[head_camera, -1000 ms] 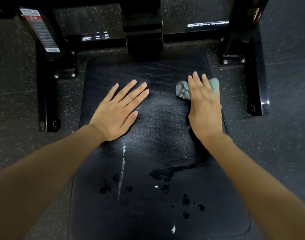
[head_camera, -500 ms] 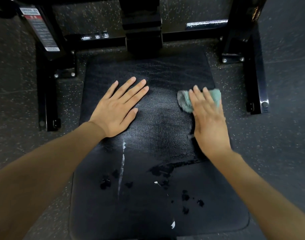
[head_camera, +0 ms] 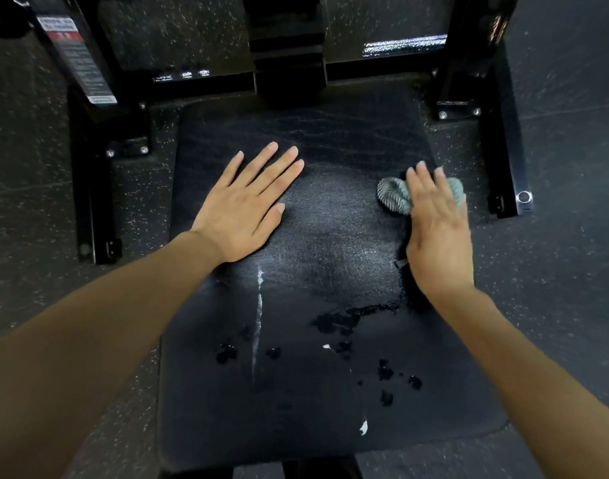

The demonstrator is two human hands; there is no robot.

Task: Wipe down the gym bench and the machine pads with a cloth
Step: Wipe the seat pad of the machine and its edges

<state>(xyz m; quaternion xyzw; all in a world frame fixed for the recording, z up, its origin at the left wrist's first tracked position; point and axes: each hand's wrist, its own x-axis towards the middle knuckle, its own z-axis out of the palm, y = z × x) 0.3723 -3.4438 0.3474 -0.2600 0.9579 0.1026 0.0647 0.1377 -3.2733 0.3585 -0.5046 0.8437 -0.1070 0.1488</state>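
Left of centre, the left hand (head_camera: 242,209) lies palm down on the bench pad (head_camera: 313,133), fingers straight and slightly spread. It has kept the same spot over the last 1 second, bracing. Below it a thin white streak (head_camera: 259,305) runs toward the lower frame. To the streak's right, dark wet blots (head_camera: 351,319) dot the lower centre of the pad. At centre right, the cloth (head_camera: 392,197), a bunched teal-grey rag, sits at the pad's right edge. The right hand (head_camera: 439,236) presses it down with straight fingers rather than gripping it; its thumb is hidden. Within that 1 second, hand and cloth have slid down the pad and outward toward that edge. I judge this to be 1 stroke along the right side. The streak, the blots and the lower half are not yet wiped, and no machine pad shows.
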